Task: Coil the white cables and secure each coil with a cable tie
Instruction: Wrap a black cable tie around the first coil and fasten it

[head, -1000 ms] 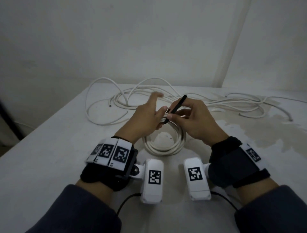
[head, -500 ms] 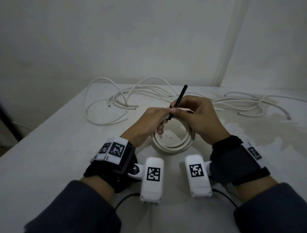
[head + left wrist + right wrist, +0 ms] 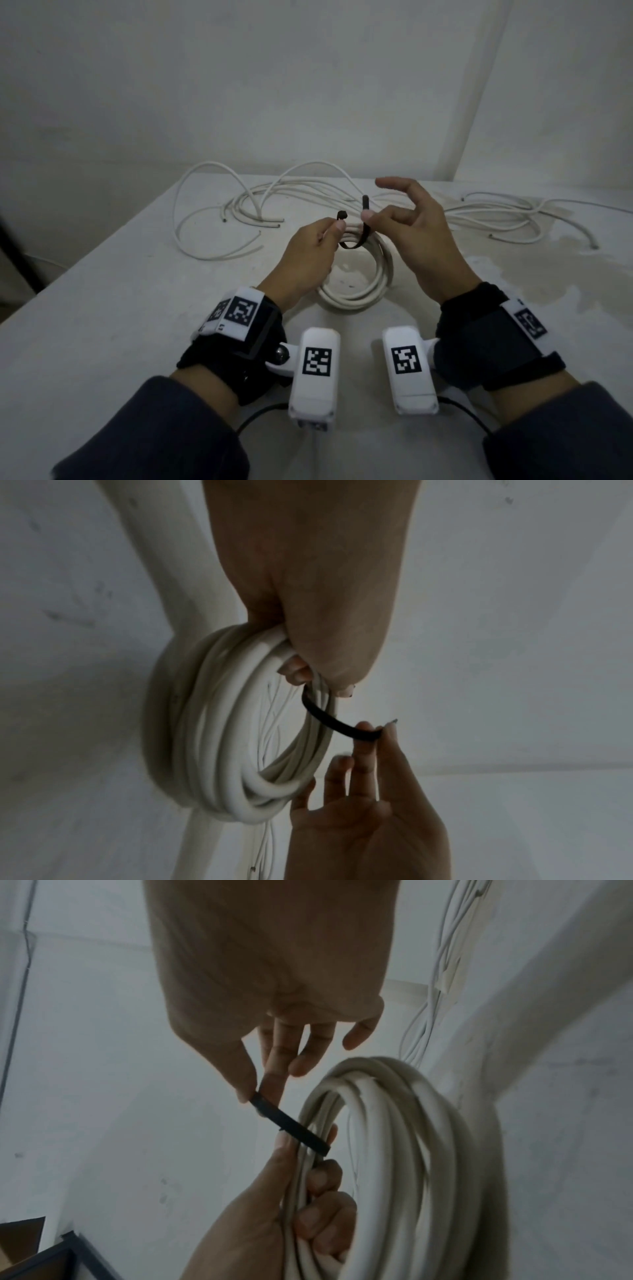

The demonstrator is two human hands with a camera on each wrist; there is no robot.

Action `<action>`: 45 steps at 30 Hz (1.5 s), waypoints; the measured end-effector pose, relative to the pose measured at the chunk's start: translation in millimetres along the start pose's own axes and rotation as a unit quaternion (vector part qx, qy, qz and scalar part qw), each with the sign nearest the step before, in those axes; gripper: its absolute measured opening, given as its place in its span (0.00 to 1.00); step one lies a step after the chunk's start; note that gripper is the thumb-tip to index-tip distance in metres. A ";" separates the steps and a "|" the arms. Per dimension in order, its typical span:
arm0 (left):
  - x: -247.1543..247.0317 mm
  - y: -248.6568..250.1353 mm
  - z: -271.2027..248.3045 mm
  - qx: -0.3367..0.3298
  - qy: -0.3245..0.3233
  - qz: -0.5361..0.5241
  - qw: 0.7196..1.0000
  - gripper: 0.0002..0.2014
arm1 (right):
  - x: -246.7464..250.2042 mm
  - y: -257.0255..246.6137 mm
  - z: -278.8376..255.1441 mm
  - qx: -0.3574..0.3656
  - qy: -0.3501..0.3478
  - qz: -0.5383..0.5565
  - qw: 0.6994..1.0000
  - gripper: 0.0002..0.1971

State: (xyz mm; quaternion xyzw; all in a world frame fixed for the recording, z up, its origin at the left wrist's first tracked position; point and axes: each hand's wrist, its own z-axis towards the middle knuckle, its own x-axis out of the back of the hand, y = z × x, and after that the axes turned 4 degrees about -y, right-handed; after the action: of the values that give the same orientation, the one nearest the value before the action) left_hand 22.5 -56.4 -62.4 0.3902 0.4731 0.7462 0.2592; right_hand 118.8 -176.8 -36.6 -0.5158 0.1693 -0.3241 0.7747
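Loose white cables sprawled along the tabletop's far edge, not yet wound. One coil wound, lifted mid-table in the left hand, fingers curled round. Black tie looped under, tail pinched by right hand, not yet fastened.

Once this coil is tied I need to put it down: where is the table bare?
Bare table lies left of the left hand, short of the loose cables. The far edge is crowded with them; the stained patch at right is also free.
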 end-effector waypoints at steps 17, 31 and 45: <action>-2.2 3.4 -2.1 -0.046 -0.008 0.018 0.999 0.14 | 0.5 -0.4 -0.3 -0.033 -0.075 -0.060 0.995 0.15; -0.3 4.6 -3.0 -0.069 -0.027 0.011 0.997 0.11 | 2.2 -3.9 -1.9 -0.047 -0.102 -0.057 0.992 0.16; -0.8 9.2 -4.6 -0.045 -0.025 -0.015 0.999 0.15 | 1.4 -3.0 -1.3 -0.040 -0.090 -0.050 0.994 0.14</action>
State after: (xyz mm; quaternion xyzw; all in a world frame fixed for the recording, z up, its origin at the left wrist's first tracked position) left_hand 18.9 -63.2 -55.5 0.3895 0.4380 0.7526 0.3000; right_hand 118.0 -179.4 -34.3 -0.5813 0.0863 -0.3075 0.7484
